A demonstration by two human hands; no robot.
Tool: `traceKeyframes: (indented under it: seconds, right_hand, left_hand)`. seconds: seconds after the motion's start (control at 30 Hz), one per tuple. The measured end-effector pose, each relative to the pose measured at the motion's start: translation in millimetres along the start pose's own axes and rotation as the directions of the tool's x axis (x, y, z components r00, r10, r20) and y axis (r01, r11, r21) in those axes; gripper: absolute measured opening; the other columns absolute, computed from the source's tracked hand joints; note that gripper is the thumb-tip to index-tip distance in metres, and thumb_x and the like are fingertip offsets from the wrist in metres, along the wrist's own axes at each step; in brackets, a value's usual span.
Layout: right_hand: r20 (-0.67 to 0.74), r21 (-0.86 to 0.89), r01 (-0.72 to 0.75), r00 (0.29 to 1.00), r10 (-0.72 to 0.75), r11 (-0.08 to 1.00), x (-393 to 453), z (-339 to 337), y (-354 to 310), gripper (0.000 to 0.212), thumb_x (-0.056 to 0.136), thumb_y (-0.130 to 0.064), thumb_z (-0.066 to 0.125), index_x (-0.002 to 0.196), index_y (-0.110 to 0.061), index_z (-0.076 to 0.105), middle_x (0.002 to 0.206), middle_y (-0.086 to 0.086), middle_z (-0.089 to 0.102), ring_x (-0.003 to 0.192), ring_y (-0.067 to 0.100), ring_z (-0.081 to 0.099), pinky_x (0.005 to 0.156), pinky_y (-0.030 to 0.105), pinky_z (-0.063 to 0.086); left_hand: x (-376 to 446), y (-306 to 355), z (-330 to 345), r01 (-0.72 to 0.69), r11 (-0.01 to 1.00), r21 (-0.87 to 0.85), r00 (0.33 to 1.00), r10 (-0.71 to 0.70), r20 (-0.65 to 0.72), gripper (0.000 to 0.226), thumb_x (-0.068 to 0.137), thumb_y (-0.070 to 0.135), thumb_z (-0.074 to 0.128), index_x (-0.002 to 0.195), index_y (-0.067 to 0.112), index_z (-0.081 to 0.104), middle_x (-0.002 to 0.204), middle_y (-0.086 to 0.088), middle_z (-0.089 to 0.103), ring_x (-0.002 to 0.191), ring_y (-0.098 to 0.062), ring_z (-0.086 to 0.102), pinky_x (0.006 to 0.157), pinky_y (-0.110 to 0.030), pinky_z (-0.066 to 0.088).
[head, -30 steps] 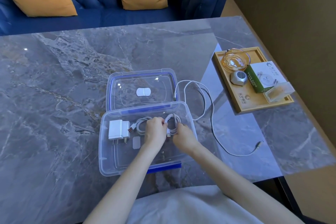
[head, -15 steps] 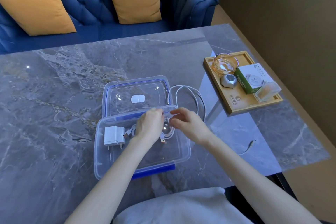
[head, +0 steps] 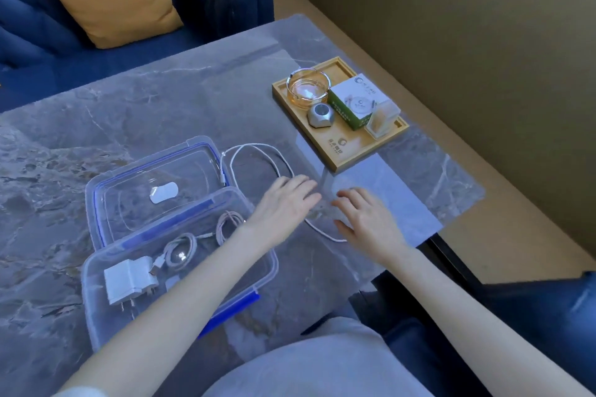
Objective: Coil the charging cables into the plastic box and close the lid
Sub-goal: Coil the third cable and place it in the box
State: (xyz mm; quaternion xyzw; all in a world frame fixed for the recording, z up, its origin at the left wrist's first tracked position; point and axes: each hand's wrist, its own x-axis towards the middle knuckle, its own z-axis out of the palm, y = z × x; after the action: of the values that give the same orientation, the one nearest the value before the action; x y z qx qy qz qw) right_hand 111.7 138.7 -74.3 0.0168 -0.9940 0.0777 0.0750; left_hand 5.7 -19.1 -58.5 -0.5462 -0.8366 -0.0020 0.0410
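Head view: spread hands (head: 325, 206) over loose cable (head: 258, 155), wooden tray (head: 342, 155) beyond.

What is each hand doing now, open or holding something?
Left hand: open, fingers spread over the loose white cable on the table, holding nothing.
Right hand: open, palm down over the same cable; grip cannot be told.
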Motion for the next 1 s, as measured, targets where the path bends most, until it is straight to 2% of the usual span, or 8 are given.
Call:
traceKeyframes:
  seconds: [0.17, 0.3, 0.43, 0.53, 0.73, 0.87, 0.93, 1.0]
  right_hand:
    - [0.098, -0.103, -0.081, 0.991, 0.091, 0.991, -26, 12, 31, 0.043, 0.045, -0.002, 0.082, 0.086, -0.010, 0.070, 0.099, 0.011, 0.072, 0.090, 0.029, 0.068, 0.069, 0.032, 0.055]
    - [0.194, -0.097, -0.052, 0.979, 0.070, 0.994, -38, 23, 49, 0.039, 0.044, -0.004, 0.085, 0.080, -0.014, 0.071, 0.095, 0.004, 0.073, 0.090, 0.023, 0.069, 0.072, 0.028, 0.055]
    - [0.217, -0.053, -0.032, 0.975, 0.043, 0.998, -44, 27, 54, 0.031, 0.049, -0.013, 0.087, 0.076, -0.014, 0.071, 0.083, 0.000, 0.073, 0.085, 0.021, 0.070, 0.071, 0.025, 0.055]
    - [0.168, -0.081, -0.029, 0.985, 0.042, 0.996, -44, 32, 58, 0.021, 0.059, -0.012, 0.083, 0.071, -0.014, 0.066, 0.078, 0.001, 0.069, 0.081, 0.023, 0.068, 0.075, 0.025, 0.042]
    - [0.031, -0.162, -0.015, 0.999, 0.020, 0.987, -37, 39, 64, 0.025, 0.066, -0.004, 0.077, 0.073, -0.014, 0.055, 0.073, 0.002, 0.061, 0.075, 0.024, 0.061, 0.072, 0.029, 0.032]
    - [-0.137, -0.112, 0.025, 0.990, -0.040, 0.993, -17, 22, 57, 0.033, 0.067, -0.001, 0.073, 0.088, -0.014, 0.051, 0.085, 0.006, 0.066, 0.089, 0.025, 0.055, 0.078, 0.028, 0.039]
    - [-0.208, -0.080, 0.069, 0.974, -0.084, 0.994, -1, 9, 45, 0.027, 0.073, -0.005, 0.067, 0.093, -0.014, 0.051, 0.092, 0.006, 0.068, 0.096, 0.023, 0.050, 0.080, 0.029, 0.042]
    - [-0.270, -0.064, 0.121, 0.953, -0.134, 0.991, 17, -5, 31, 0.011, 0.081, -0.014, 0.055, 0.092, -0.012, 0.057, 0.094, 0.008, 0.069, 0.097, 0.023, 0.053, 0.077, 0.031, 0.048]
  left_hand:
    - [19, 19, 18, -0.162, 0.985, 0.051, 0.968, 0.149, 0.203, 0.023, 0.059, 0.032, 0.077, 0.078, 0.024, 0.066, 0.098, 0.002, 0.070, 0.096, -0.018, 0.064, 0.072, -0.027, 0.049]
    - [21, 30, 35, -0.190, 0.982, 0.003, 0.918, 0.177, 0.356, 0.032, 0.041, 0.039, 0.083, 0.062, 0.027, 0.063, 0.072, 0.008, 0.065, 0.073, -0.014, 0.064, 0.057, -0.023, 0.045]
    - [18, 34, 48, -0.199, 0.980, -0.007, 0.914, 0.188, 0.361, 0.031, 0.051, 0.032, 0.082, 0.070, 0.019, 0.062, 0.077, 0.001, 0.066, 0.076, -0.020, 0.065, 0.061, -0.027, 0.047]
    - [20, 36, 52, -0.175, 0.984, -0.019, 0.922, 0.170, 0.347, 0.035, 0.040, 0.023, 0.087, 0.062, 0.021, 0.059, 0.067, 0.003, 0.063, 0.065, -0.017, 0.064, 0.053, -0.023, 0.046]
    - [19, 35, 42, 0.049, 0.970, -0.240, 0.927, 0.045, 0.373, 0.013, 0.089, 0.005, 0.046, 0.101, 0.006, 0.050, 0.108, -0.016, 0.059, 0.103, -0.034, 0.055, 0.082, -0.041, 0.041]
    - [17, 34, 20, 0.394, 0.727, -0.563, 0.885, -0.132, 0.447, 0.031, 0.092, 0.034, 0.044, 0.115, 0.014, 0.047, 0.107, -0.010, 0.065, 0.097, -0.029, 0.061, 0.085, -0.041, 0.048]
    - [18, 36, 7, 0.500, 0.439, -0.746, 0.862, -0.170, 0.477, 0.023, 0.090, 0.034, 0.047, 0.107, 0.020, 0.054, 0.097, -0.005, 0.068, 0.090, -0.021, 0.064, 0.089, -0.039, 0.049]
    - [22, 37, -9, 0.502, 0.111, -0.857, 0.850, -0.242, 0.467, 0.015, 0.091, 0.024, 0.048, 0.083, 0.019, 0.060, 0.075, -0.002, 0.067, 0.072, -0.016, 0.066, 0.084, -0.037, 0.051]
